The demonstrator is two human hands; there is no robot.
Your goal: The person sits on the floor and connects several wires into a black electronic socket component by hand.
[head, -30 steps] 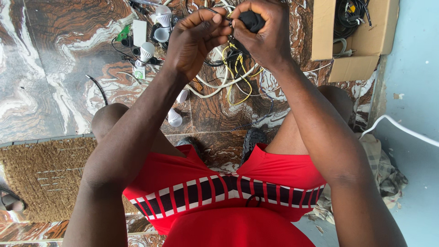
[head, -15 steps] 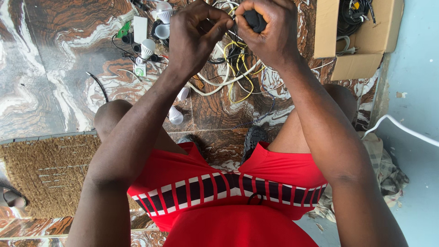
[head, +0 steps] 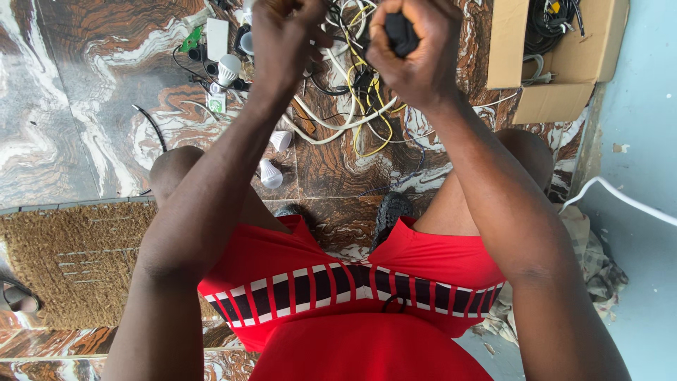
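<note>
Gripping a small black device over a tangle of wires

Clenched in the right hand (head: 416, 53), a small black plastic device (head: 400, 32) sits at about 12 o'clock in the view, close to the top edge, with only its dark upper part showing between the curled fingers. The left hand (head: 285, 39) is just beside it at 11 o'clock, fingers drawn together into a loose fist; what it pinches, if anything, cannot be told, since the fingertips run out of the picture.

Beneath both hands, on the brown and white marbled floor (head: 77, 106), lies a heap of white, yellow and black cables (head: 356, 99). Two small white bulbs (head: 271, 173) rest on the floor just below that heap, near the left forearm. At 10 o'clock a white lamp bulb with a dark base (head: 227, 69) stands among small parts, with a green circuit board (head: 190, 39) just above and left of it.

At 1 o'clock an open brown cardboard box (head: 557, 70) holds coiled black cables. A coarse brown fibre doormat (head: 67, 264) lies at 8 o'clock. The person's red shorts with a black and white striped band (head: 352, 289) fill the lower middle, knees spread either side of the cables
</note>
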